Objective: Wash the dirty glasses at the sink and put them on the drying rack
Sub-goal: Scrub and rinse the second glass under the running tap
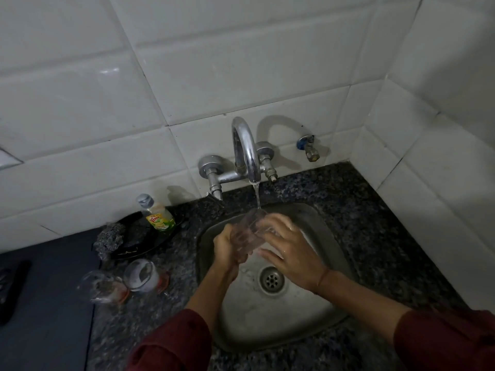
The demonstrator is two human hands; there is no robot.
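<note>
The person is standing at a small stainless steel sink (267,322) set in a dark speckled granite counter (361,223), holding a clear drinking glass (247,228) tilted under the thin stream of water (257,195) that is falling from the curved chrome tap (245,145). The left hand (227,249) is gripping the glass near its base, fingers curled round it. The right hand (292,250) is wrapping its fingers over the upper side, thumb underneath, so both hands are closed on the same glass over the basin.

To me this looks like rinsing, or rubbing under the water, of one glass, with the job far from done. Two more clear glasses (140,274) are waiting on the counter just left of the sink, close together, with what seems to be reddish residue at the bottom. No drying rack is showing from here, so I cannot tell whether anything has been racked.

Behind those glasses, a clear bottle of green dish soap (158,215) is standing on a black plate (139,245), with a grey steel wool scrubber (109,236) beside it.
</note>
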